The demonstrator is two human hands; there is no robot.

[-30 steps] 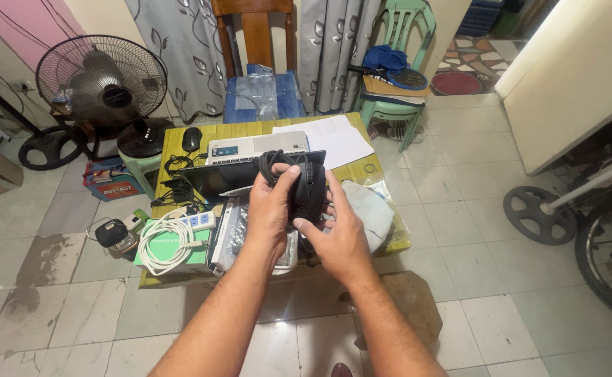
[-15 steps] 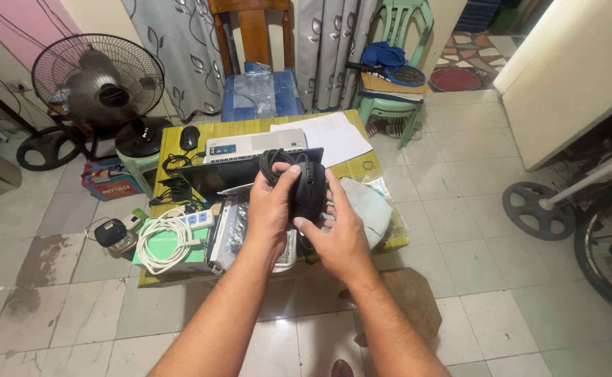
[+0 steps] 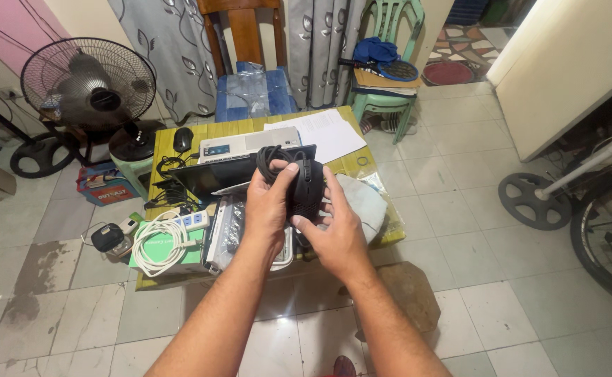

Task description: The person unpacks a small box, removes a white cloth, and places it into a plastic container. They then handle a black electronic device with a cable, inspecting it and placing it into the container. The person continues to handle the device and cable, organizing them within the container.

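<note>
Both my hands hold up a black computer mouse (image 3: 307, 190) with its black cable (image 3: 271, 158) coiled on top. My left hand (image 3: 267, 206) grips the mouse's left side with the thumb over the coil. My right hand (image 3: 332, 227) supports it from the right and below. They hover above a low yellow table (image 3: 250, 129). Under the hands lie a black laptop (image 3: 208, 174), a silver device (image 3: 246, 145) and a clear plastic-wrapped item (image 3: 226, 227).
On the table: a second black mouse (image 3: 182, 139), white papers (image 3: 320, 129), a white power strip with coiled cord (image 3: 163, 241), a grey cloth (image 3: 365, 199). A standing fan (image 3: 89, 84) is left, a wooden chair (image 3: 246, 77) and green plastic chair (image 3: 390, 63) behind, a bicycle wheel (image 3: 610, 230) right.
The hands and mouse have barely moved; my fingers have shifted slightly around the mouse and cable.
</note>
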